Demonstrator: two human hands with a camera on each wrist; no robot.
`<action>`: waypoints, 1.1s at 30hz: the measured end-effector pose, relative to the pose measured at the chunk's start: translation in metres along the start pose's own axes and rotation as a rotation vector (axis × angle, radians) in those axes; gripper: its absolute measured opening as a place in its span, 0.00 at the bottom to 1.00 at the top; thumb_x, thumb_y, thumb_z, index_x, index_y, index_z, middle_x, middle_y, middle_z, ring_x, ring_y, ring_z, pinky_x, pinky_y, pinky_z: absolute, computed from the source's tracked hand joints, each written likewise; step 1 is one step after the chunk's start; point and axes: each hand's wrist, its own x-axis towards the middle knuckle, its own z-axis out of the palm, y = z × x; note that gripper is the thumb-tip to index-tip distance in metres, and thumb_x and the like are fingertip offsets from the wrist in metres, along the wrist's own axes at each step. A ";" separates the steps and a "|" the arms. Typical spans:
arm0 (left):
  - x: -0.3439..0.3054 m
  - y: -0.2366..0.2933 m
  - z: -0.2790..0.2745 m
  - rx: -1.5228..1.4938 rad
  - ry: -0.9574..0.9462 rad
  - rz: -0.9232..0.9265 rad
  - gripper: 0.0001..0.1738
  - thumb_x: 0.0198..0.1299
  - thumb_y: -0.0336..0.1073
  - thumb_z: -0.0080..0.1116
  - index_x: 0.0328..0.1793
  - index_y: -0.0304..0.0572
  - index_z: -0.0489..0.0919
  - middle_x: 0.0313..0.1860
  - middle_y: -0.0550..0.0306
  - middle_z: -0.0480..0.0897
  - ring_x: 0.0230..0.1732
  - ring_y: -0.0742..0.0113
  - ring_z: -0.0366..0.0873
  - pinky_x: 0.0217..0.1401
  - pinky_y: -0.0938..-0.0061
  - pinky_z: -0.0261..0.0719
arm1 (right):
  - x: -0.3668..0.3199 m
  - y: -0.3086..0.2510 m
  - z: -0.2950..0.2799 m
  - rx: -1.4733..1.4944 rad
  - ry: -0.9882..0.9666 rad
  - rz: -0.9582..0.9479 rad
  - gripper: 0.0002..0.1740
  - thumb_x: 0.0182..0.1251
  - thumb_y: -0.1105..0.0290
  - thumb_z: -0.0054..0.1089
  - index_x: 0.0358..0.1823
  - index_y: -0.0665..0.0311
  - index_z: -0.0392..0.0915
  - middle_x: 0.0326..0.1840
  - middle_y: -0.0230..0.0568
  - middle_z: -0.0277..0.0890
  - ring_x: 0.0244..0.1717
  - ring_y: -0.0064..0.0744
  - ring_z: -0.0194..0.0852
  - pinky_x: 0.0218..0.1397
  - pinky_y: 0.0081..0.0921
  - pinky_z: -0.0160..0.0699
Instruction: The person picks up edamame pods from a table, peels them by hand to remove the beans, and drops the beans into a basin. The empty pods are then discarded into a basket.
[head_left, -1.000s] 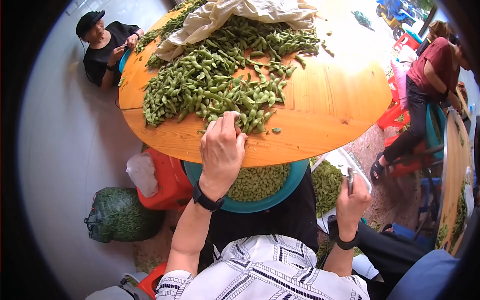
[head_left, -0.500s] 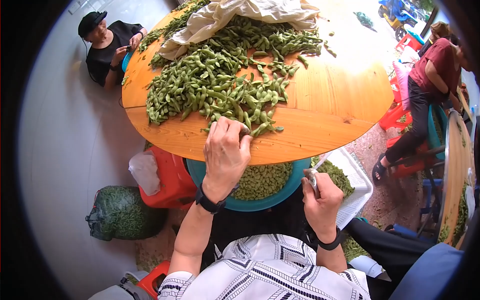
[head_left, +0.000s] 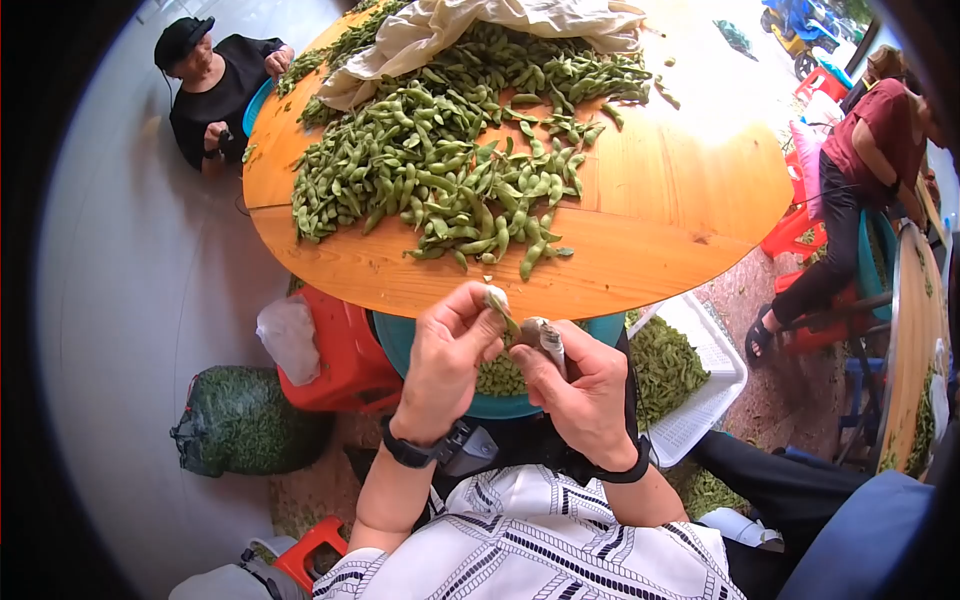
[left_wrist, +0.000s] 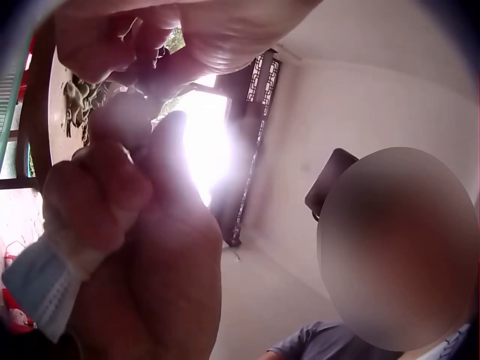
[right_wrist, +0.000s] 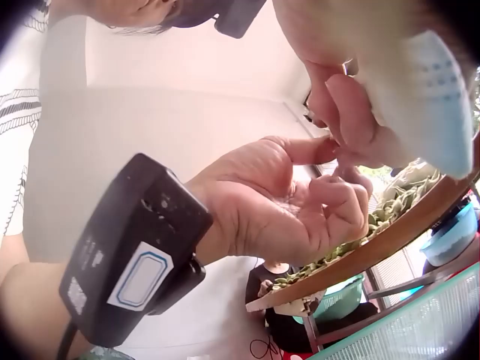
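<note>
Left hand (head_left: 440, 360) raised just off the near edge of the wooden counter (head_left: 650, 250); thumb and fingers pinch a single green pod (head_left: 512, 325). Right hand (head_left: 588, 390) close beside it, fingers curled in toward the same pod — cannot tell whether it also grips. White wrapping (head_left: 553, 345) visible at the right hand's fingers. Both hands, with the pod, sit above a teal basin (head_left: 505, 408), partly under the counter edge, holding pale green beans (head_left: 498, 380). Main pile of pods (head_left: 400, 165) lies on the counter, a few strays along its near side; a cream cloth (head_left: 430, 40) covers part of the far end. White basket (head_left: 737, 372) with green matter (head_left: 665, 370) stands to the right, below counter height. To the left: red stool (head_left: 345, 355) bearing a white plastic bag (head_left: 287, 335), and a filled dark mesh bag (head_left: 250, 430) — beside the stool.
</note>
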 end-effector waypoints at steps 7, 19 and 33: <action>-0.002 -0.005 0.008 0.342 0.019 0.067 0.09 0.71 0.34 0.59 0.48 0.35 0.82 0.35 0.68 0.80 0.27 0.84 0.68 0.30 0.85 0.67 | -0.008 0.016 -0.013 -0.114 0.099 -0.019 0.03 0.67 0.78 0.61 0.34 0.70 0.80 0.20 0.29 0.70 0.19 0.14 0.64 0.21 0.16 0.60; 0.003 -0.012 0.016 0.248 -0.205 -0.031 0.15 0.69 0.41 0.62 0.48 0.34 0.84 0.34 0.67 0.81 0.31 0.83 0.72 0.32 0.87 0.69 | -0.009 0.017 -0.038 0.823 -0.075 0.575 0.09 0.71 0.71 0.61 0.41 0.72 0.80 0.33 0.41 0.80 0.16 0.16 0.62 0.18 0.15 0.59; 0.060 0.003 0.025 1.448 0.216 0.642 0.13 0.50 0.30 0.72 0.40 0.35 0.82 0.35 0.50 0.79 0.37 0.52 0.81 0.41 0.60 0.78 | -0.047 0.071 -0.187 -1.282 0.910 -0.228 0.11 0.67 0.74 0.64 0.46 0.73 0.78 0.23 0.28 0.72 0.24 0.18 0.71 0.27 0.26 0.68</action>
